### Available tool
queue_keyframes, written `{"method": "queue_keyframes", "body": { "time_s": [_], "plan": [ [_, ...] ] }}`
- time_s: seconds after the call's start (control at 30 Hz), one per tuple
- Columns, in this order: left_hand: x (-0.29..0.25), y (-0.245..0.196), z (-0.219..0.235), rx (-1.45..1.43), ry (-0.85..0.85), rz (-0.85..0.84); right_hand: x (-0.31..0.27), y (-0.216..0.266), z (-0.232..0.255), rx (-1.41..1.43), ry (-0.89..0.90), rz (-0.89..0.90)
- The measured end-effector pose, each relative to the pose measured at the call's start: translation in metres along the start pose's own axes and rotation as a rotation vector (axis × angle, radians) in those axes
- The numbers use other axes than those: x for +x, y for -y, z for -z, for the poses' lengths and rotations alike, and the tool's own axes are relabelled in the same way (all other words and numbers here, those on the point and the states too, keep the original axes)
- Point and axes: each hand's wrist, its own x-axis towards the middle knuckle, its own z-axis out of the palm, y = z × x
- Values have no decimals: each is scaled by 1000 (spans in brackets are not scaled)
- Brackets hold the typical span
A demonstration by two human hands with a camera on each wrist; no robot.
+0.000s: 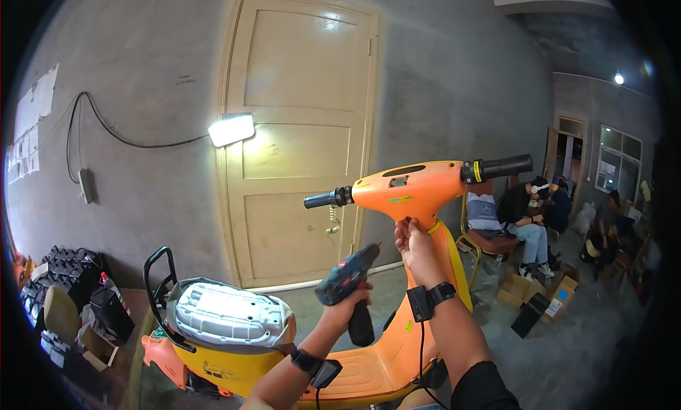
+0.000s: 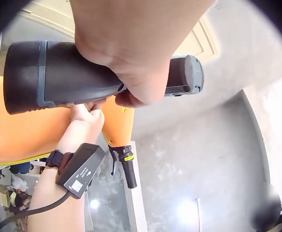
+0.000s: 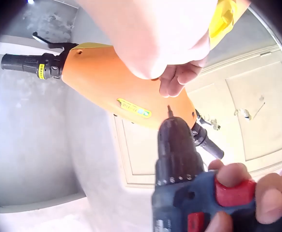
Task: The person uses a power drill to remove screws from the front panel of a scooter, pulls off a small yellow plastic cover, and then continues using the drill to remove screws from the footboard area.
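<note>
In my left hand (image 1: pixel 349 307) I grip a cordless drill (image 1: pixel 349 274) by its handle. A finger lies on the red trigger (image 3: pixel 235 193) in the right wrist view, and the drill bit (image 3: pixel 170 111) points up toward the orange handlebar cover (image 1: pixel 415 186). My right hand (image 1: pixel 417 248) is raised to the lower part of this cover, fingertips bent against it where it narrows into the scooter's front column. A small dark spot shows at those fingertips; I cannot tell whether they pinch something. The left wrist view shows the black drill battery base (image 2: pixel 25 77) below my left hand.
The orange scooter body (image 1: pixel 376 364) spans the front, its seat base (image 1: pixel 230 312) exposed at left. Black grips (image 1: pixel 505 167) stick out from both handlebar ends. A lit lamp (image 1: pixel 232 130) hangs before a door (image 1: pixel 294 211). Seated people and cardboard boxes (image 1: pixel 560 296) are at right.
</note>
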Motion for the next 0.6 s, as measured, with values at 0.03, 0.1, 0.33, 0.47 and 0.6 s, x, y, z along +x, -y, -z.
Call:
{"method": "queue_keyframes", "body": {
  "time_s": [0.03,0.1,0.33,0.47,0.6],
  "plan": [
    [-7,5,8,9,17,2,0,0,0,-10,2,-3],
    [-12,28,25,3,8,19,1,1,0,-20,5,-4],
    [-41,107,75,-73,-3,172,-4,4,-7,-268,-51,45],
    [-54,141,95,35,-56,274,6,4,-5,-399,-100,71],
    [-59,167,104,279,-71,299,5,-1,1,-371,-60,-39]
  ]
}}
